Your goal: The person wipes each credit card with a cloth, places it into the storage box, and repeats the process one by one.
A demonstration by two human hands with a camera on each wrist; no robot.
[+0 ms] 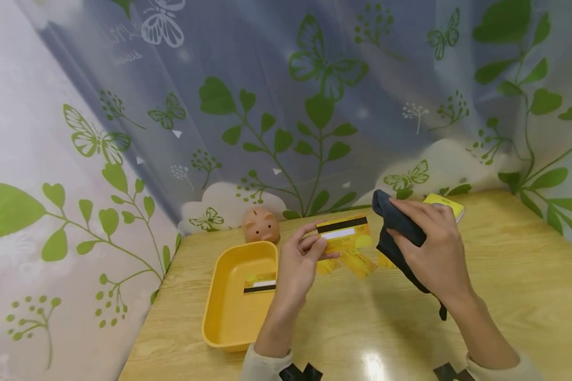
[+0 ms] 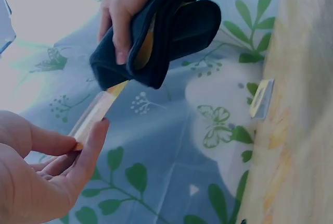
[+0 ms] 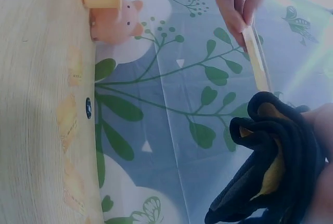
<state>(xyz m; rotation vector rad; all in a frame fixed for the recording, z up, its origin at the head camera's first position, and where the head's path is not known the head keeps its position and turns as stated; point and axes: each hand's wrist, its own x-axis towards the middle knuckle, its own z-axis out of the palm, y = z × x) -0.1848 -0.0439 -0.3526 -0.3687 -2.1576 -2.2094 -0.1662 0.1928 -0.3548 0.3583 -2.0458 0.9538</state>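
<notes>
My left hand (image 1: 301, 256) pinches a yellow bank-style card (image 1: 344, 227) between thumb and fingers, its black stripe and white strip facing me. My right hand (image 1: 434, 243) grips a bunched dark blue cloth item (image 1: 402, 225) from which a short cord (image 1: 442, 311) hangs. Yellow shows inside the folds of this cloth (image 3: 291, 156) in the right wrist view. In the left wrist view the card (image 2: 93, 115) appears edge-on, its far end overlapping the cloth. Both hands are raised above the wooden table, the card just left of the cloth.
A yellow plastic tub (image 1: 219, 317) stands at the left with another striped card (image 1: 260, 283) inside. Behind it sits a pink piggy bank (image 1: 261, 226). Several yellow cards, including one card (image 1: 357, 263), lie beyond the hands. A yellow pad-like block (image 1: 443, 203) lies near the back curtain (image 1: 267, 58).
</notes>
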